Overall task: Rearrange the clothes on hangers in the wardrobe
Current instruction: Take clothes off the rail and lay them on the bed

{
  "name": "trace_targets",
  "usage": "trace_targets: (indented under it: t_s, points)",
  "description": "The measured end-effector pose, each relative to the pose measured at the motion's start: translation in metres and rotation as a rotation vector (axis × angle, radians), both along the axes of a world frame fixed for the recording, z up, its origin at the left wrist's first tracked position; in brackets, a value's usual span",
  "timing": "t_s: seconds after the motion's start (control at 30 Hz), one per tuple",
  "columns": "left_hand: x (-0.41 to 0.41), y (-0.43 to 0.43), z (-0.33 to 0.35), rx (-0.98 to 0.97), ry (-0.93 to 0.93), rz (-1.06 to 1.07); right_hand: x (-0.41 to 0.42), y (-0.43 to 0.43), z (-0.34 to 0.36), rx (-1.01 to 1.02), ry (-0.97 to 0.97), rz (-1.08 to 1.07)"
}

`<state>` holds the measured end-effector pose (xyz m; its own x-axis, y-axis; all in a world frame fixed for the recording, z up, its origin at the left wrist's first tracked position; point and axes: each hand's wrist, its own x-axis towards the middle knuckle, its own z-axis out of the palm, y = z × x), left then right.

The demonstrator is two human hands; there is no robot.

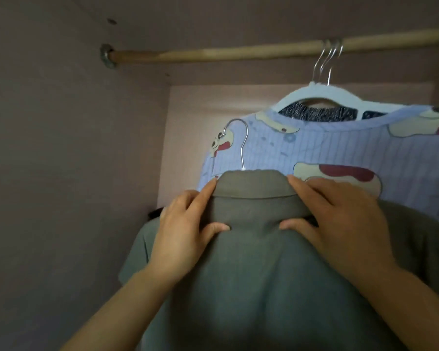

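Now the left grip [185, 231] and right grip [340, 219] each pinch the collar of the grey shirt [264, 287], held below the wooden rail [213, 51]. Its hanger hook [245, 148] is off the rail, in front of the blue patterned top [340, 150] hanging near the rail's right end.

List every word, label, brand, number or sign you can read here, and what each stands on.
None: no readable text anywhere in view.
The blue garment carries only cartoon pictures, no letters.
The grey shirt, gripped at the collar by the left hand and right hand, shows no label.
The wooden rod bears no marks.
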<state>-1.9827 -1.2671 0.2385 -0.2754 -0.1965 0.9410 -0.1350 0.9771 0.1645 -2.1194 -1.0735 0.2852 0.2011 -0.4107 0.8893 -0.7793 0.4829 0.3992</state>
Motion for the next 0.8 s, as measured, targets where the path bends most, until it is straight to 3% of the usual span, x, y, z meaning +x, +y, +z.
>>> trace_targets:
  t_s: [0.33, 0.8]
  points:
    - [0.062, 0.021, -0.126, 0.053, -0.212, 0.068, 0.035, 0.015, -0.134, 0.177, -0.215, -0.002]
    - [0.135, 0.073, -0.176, -0.103, -0.361, -0.29, 0.185, 0.118, -0.224, 0.081, -0.465, -0.33]
